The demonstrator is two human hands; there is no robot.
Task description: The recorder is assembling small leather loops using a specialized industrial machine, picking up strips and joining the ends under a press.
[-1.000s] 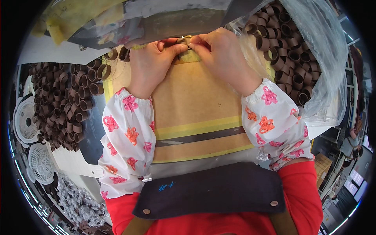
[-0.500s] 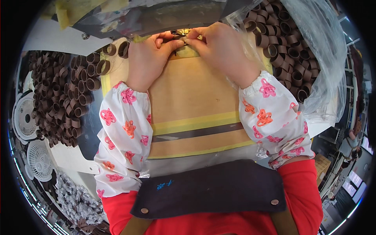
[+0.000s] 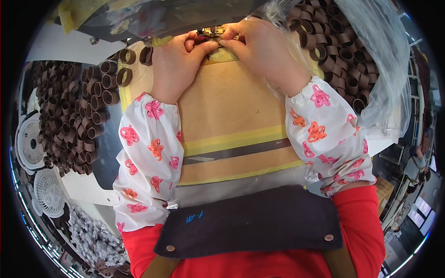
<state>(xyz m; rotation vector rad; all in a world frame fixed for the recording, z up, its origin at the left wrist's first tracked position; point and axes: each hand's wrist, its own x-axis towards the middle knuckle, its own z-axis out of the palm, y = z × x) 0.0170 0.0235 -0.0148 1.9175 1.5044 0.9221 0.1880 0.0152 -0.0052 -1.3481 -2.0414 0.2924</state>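
My left hand (image 3: 178, 62) and my right hand (image 3: 262, 53) meet at the far end of the work surface, right by the lit metal working parts (image 3: 211, 31) of what looks like a sewing machine. Thumbs and fingers of both are closed in a pinch, the thumb tips almost touching. Between them shows a sliver of a small dark brown piece (image 3: 214, 41), mostly hidden by the fingers. It looks like the brown bands nearby, but its shape cannot be made out. Above hangs the machine's dark grey body (image 3: 181, 17).
Brown ring-shaped bands (image 3: 65, 111) lie heaped at left, a few loose rings (image 3: 124, 76) beside my left wrist. More brown rings (image 3: 345, 58) fill clear plastic (image 3: 387, 69) at right. A tan board (image 3: 232, 102) edged with yellow tape lies between my forearms. White fans (image 3: 48, 192) stand far left.
Both hands keep their pinch at the machine, with only a slight shift of the thumbs. Slightly more of the lit metal parts shows above the fingers.
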